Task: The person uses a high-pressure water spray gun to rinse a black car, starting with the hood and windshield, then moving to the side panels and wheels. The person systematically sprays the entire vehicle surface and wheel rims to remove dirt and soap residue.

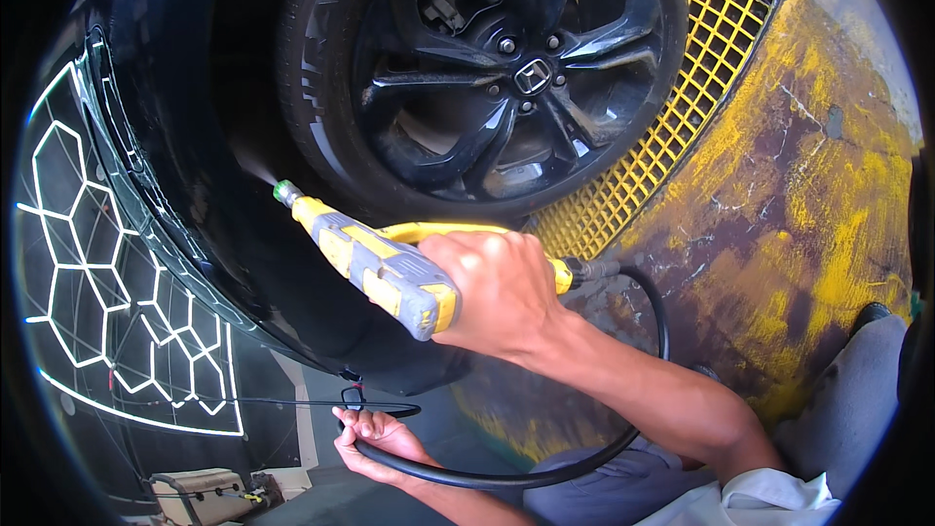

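Note:
My right hand (504, 292) is closed around the grip of a yellow and grey pressure washer spray gun (380, 263). Fine spray leaves its green-tipped nozzle, which points at the black car body (248, 234) beside the wheel arch. The car's tire (314, 109) and black alloy wheel (467, 80), with a Honda emblem at the hub, fill the top middle. A black hose (661, 314) runs from the gun's yellow handle end and loops down to my left hand (380, 438), whose fingers are curled around it.
Under the wheel lies a yellow floor grating (657, 124), bordered by a floor (796, 248) with worn yellow paint. White hexagonal light lines (88, 267) show at the left. A thin dark cord (292, 402) crosses near my left hand, and a beige case-like unit (197, 497) stands at the lower left.

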Demonstrator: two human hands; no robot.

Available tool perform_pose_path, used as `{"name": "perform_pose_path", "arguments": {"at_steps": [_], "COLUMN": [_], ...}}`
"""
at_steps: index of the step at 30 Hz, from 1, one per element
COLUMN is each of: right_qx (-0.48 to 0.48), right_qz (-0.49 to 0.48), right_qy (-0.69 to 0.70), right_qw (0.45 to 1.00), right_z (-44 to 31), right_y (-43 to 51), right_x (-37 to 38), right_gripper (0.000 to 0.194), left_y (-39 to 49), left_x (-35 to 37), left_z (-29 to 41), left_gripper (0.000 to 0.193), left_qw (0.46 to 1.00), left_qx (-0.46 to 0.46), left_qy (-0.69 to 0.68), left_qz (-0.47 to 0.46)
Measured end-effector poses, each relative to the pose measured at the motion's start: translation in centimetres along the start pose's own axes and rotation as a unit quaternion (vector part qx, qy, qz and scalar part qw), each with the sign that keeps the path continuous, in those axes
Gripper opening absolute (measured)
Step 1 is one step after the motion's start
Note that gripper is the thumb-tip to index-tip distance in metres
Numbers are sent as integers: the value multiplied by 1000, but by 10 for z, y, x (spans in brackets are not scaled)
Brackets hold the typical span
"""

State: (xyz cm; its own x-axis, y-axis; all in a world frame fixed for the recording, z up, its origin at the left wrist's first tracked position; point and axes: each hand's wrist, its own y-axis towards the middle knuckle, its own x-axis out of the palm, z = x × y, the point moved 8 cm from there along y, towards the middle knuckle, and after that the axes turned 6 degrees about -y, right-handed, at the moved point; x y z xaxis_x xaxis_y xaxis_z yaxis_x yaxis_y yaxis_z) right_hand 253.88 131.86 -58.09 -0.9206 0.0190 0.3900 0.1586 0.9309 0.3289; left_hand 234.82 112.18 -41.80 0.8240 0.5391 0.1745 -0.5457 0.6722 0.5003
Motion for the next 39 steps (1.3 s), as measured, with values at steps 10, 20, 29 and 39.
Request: {"name": "perform_pose_path", "arguments": {"at_steps": [10, 20, 29, 39], "right_qx": [-55, -34, -73, -87], "right_qz": [-69, -79, 41, 133], "right_qy": [-89, -134, -202, -241], "right_qw": [992, 987, 976, 957], "right_z": [-22, -22, -36, -61], "right_y": [-8, -17, -7, 13], "right_x": [10, 16, 10, -9], "right_gripper": [37, 38, 28, 9], "left_y": [-19, -24, -22, -21], "left_x": [-46, -64, -86, -106], "left_z": [-40, -45, -47, -53], "left_gripper": [29, 34, 35, 36], "left_qw": [993, 990, 989, 985], "left_qx": [-65, -67, -87, -110], "left_qy": [-46, -36, -43, -58], "left_qz": [87, 120, 113, 116]}}
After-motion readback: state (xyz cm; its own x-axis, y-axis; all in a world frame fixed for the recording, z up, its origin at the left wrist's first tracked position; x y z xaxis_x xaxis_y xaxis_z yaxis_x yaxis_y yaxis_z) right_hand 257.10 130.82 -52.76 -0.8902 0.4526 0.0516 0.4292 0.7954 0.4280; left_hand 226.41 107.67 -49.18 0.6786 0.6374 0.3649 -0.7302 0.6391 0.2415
